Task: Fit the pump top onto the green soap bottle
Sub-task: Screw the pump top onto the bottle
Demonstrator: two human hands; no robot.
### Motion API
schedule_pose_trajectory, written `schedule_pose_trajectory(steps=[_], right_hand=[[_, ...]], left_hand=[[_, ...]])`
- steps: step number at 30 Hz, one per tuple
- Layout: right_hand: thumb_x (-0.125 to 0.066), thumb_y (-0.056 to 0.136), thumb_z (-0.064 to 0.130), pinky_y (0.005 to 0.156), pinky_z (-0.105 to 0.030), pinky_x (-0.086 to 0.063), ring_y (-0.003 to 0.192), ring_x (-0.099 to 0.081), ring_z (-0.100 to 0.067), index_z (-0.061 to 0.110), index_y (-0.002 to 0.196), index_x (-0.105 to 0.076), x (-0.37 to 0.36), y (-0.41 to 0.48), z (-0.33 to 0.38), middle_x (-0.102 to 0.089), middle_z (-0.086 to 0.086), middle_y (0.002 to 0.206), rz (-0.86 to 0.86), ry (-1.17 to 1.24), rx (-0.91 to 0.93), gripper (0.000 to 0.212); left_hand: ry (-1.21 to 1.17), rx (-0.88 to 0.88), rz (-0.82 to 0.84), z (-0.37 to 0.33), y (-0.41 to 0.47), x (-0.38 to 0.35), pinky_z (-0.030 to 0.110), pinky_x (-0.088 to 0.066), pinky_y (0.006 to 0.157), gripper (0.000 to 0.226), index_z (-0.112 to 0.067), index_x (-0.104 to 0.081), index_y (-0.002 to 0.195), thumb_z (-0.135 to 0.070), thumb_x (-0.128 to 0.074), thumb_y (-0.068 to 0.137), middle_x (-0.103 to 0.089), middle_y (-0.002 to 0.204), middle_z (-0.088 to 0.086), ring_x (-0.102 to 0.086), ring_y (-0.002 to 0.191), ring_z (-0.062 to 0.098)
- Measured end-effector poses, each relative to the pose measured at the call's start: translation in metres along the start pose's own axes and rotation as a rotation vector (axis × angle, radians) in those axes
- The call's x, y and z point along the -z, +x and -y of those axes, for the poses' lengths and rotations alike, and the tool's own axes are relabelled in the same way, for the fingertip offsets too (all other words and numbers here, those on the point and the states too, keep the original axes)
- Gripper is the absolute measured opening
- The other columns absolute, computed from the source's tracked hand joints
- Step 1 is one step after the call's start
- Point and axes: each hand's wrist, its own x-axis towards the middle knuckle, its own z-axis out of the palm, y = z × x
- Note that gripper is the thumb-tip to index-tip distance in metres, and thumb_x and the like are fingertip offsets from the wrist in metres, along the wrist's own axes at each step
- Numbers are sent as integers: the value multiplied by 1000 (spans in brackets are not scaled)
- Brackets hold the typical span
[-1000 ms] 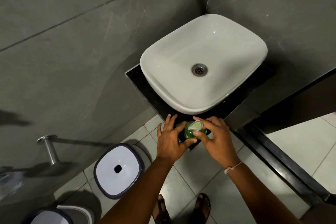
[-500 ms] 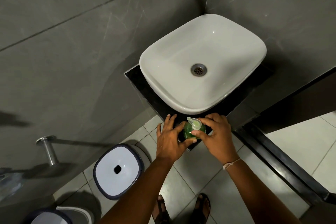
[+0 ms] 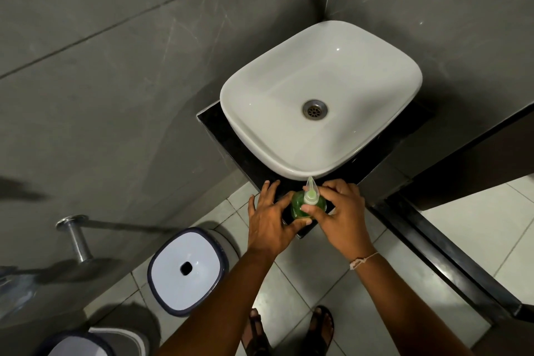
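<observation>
The green soap bottle (image 3: 297, 207) stands on the front corner of the black counter (image 3: 219, 130), just below the basin's front rim. A pale translucent pump top (image 3: 311, 192) sits on its neck, nozzle pointing away from me toward the basin. My left hand (image 3: 270, 221) wraps the bottle's left side, thumb under it. My right hand (image 3: 341, 215) grips the pump collar with thumb and fingers from the right. Most of the bottle's body is hidden by both hands.
A white basin (image 3: 320, 101) with a metal drain (image 3: 315, 109) fills the counter. A white bin (image 3: 187, 269) with a dark rim stands on the tiled floor below left. A metal bar (image 3: 76, 235) sticks out of the grey wall. My sandalled feet (image 3: 289, 329) are below.
The pump nozzle has turned from pointing right to pointing up toward the basin as my right hand twisted it. My left hand stays on the bottle.
</observation>
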Motion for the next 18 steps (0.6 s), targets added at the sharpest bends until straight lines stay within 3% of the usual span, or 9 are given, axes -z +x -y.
schedule_pose_trajectory(steps=[3, 6, 10, 14, 18], right_hand=[[-83, 63, 39, 80, -43, -42, 93, -52, -28, 22, 89, -75, -4, 1, 6, -62, 2, 89, -113, -44, -30, 32], [-84, 53, 56, 77, -45, -44, 87, -54, -28, 17, 75, -62, -14, -6, 14, -62, -1, 81, -239, -50, -160, 49], [-80, 51, 64, 82, -44, -42, 96, -54, -28, 22, 85, -62, -17, -8, 20, -64, -1, 93, -233, -62, -240, 58], [-77, 65, 55, 92, -51, -43, 107, -49, -25, 39, 116, -65, -7, -9, 11, -63, 3, 107, -97, 41, -119, 54], [-82, 67, 38, 85, -57, -46, 99, -51, -24, 34, 100, -73, -2, -5, 5, -64, 5, 100, -110, 66, -91, 36]], left_hand=[[-15, 8, -7, -1, 0, 0, 51, -3, 118, 69, -36, -50, 134, -70, -60, 75, -25, 158, 4, -7, 149, 20], [-26, 12, -24, -3, -1, -2, 51, -2, 117, 67, -34, -49, 134, -64, -63, 76, -25, 159, 3, -7, 149, 20], [-15, 17, -22, -3, 1, -2, 51, -2, 118, 66, -33, -50, 134, -60, -65, 76, -24, 159, 2, -5, 149, 20], [-7, 4, -17, -2, 2, -1, 52, -2, 118, 68, -34, -49, 135, -63, -64, 75, -24, 159, 3, -6, 149, 21], [11, 1, -12, -3, 1, 0, 53, -4, 118, 72, -35, -49, 135, -72, -58, 74, -25, 159, 5, -7, 149, 21]])
